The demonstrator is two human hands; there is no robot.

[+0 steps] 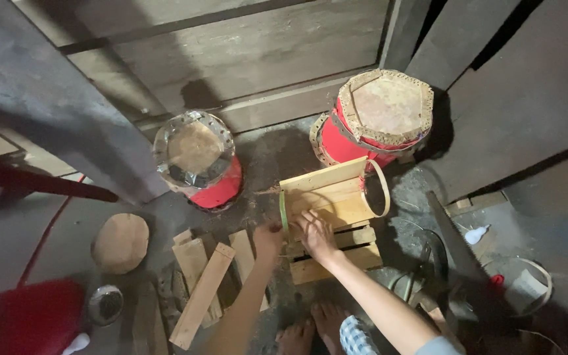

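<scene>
We are pinching a green strip (283, 217) in our left hand (268, 235), right hand (315, 233) flat on the wooden drum shell (332, 194); it could roll, slackening the strip.

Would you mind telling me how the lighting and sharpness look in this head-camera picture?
Head view: light falls on the wooden frame and both hands, left hand and right hand; corners sink into deep shadow, darkest at lower right; the edges look stretched by a wide lens; the red drum is soft but readable.
</scene>
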